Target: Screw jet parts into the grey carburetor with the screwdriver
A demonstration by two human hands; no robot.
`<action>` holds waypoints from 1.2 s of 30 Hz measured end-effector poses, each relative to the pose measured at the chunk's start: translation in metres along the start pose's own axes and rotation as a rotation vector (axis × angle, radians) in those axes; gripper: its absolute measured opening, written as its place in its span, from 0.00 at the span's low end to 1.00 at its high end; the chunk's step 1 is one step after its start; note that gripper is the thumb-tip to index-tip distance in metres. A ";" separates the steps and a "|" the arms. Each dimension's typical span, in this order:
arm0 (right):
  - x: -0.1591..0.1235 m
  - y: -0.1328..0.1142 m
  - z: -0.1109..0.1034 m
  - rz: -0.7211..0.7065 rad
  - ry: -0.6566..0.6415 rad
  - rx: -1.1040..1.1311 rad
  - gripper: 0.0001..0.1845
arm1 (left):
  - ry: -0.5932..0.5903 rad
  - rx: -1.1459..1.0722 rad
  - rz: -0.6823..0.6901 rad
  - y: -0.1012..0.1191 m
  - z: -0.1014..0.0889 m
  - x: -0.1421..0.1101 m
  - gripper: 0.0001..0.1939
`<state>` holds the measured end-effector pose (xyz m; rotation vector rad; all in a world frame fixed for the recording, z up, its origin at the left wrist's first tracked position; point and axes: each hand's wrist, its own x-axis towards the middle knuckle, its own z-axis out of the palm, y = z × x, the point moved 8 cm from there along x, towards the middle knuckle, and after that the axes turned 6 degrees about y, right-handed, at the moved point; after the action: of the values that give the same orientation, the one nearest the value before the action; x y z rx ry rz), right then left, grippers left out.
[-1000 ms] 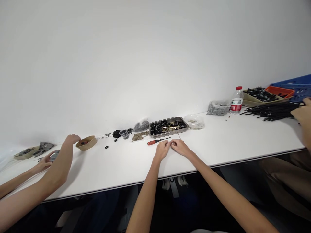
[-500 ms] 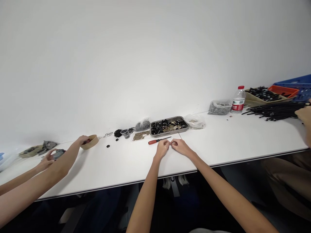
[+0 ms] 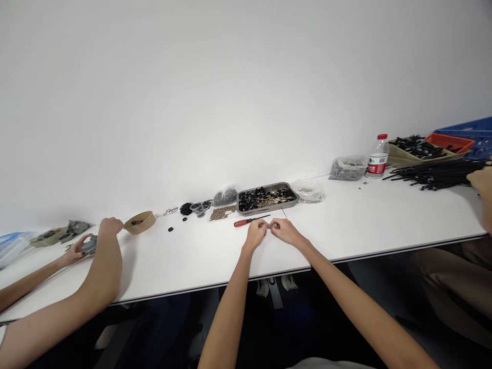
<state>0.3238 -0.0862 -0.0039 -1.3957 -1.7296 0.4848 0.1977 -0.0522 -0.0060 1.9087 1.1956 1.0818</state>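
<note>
My left hand (image 3: 256,233) and my right hand (image 3: 283,229) meet fingertip to fingertip over the white table (image 3: 215,256). Both are closed in a pinch. Whatever sits between the fingers is too small to make out. Just behind my left hand lies a screwdriver (image 3: 243,222) with a red and black handle, its shaft pointing right. Beyond both hands stands a metal tray (image 3: 246,211) of black fittings and brass-coloured parts. Left of the tray, small brass-coloured pieces (image 3: 222,213) are spread on a flat sheet or lid.
To the left, a co-worker's hands (image 3: 75,251) hold a grey round part (image 3: 90,245) near a tan bowl (image 3: 144,226). Plastic bags (image 3: 348,169), a bottle (image 3: 377,160) and black tubes (image 3: 438,174) line the right. Another person's hand (image 3: 482,182) shows at the right edge.
The co-worker's far-reaching hand has left the tan bowl and moved left to the grey part. My own hands stay together in nearly the same place.
</note>
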 end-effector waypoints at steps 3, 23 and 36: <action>0.000 0.001 0.001 -0.004 -0.005 0.002 0.11 | -0.003 -0.011 -0.008 0.000 0.000 0.001 0.11; 0.001 0.003 0.003 -0.027 -0.010 0.024 0.10 | -0.010 -0.118 -0.036 -0.002 -0.001 0.002 0.10; -0.002 -0.004 0.001 -0.026 -0.004 0.011 0.11 | 0.026 -0.081 -0.023 -0.007 0.000 0.005 0.10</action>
<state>0.3210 -0.0890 -0.0022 -1.3635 -1.7435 0.4830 0.1956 -0.0450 -0.0102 1.8207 1.1677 1.1292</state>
